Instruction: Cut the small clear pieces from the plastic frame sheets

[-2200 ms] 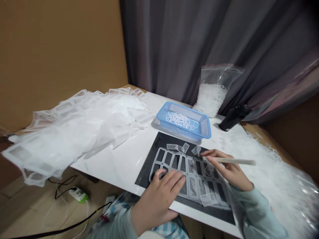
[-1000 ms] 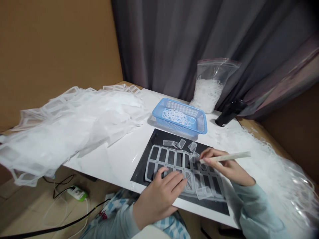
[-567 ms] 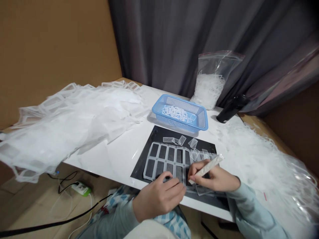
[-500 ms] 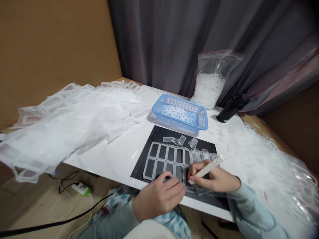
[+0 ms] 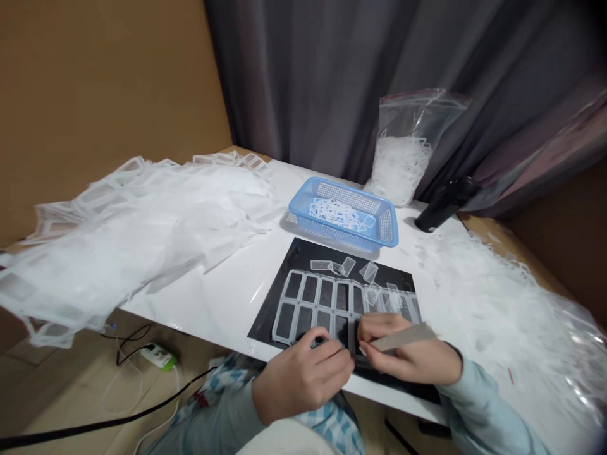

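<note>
The left hand lies at 6 o'clock on a black mat, its fingers curled close on the lower edge of a clear plastic grid frame; any grip cannot be told. The right hand pinches a flat pale strip narrowly, just beside the frame. A blue mesh basket holding white plastic pieces sits at 12 o'clock.

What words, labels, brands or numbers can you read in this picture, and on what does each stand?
None can be read. Any print on the power strip is too small to tell, and the red marks on the patterned clothing are too blurred to read.
</note>
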A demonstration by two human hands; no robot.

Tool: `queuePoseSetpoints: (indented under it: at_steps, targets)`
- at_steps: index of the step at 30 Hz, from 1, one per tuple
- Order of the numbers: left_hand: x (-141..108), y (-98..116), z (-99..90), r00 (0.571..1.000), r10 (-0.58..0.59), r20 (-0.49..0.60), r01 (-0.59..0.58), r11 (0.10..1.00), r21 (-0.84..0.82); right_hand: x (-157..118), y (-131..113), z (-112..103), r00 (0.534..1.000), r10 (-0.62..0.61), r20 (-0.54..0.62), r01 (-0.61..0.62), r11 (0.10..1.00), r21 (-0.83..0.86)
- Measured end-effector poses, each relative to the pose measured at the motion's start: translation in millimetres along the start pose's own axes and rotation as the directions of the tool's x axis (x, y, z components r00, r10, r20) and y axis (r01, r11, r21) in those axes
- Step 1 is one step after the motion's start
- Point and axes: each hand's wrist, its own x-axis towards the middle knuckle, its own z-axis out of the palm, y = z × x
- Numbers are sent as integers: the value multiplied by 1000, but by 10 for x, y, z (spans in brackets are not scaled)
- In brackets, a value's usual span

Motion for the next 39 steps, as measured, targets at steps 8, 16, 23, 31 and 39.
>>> queuePoseSetpoints:
  at_steps: [8,16,23,31,39]
  targets:
    - [1,-25,8,1000,26,7,-26,1000,15,13,-108,14,999,-17,37,23,984,-177]
    - [16,-1,-15,1000,1,11,-1,1000,5,-19,-34,23,995,-63,-78,22,897,-441]
    - [-4,2,-2,1000,-5,8,5,1000,10,-71,33,-91,989,27,-143,-84,906,-414]
    - [8,7,-8,1000,-10,-15,9,1000,-18,-201,195,-378,894,168,-416,-336,865,-373]
    - [11,-3,-39,998,-58,36,59,998,-14,-229,160,-460,924,171,-342,-224,967,-123]
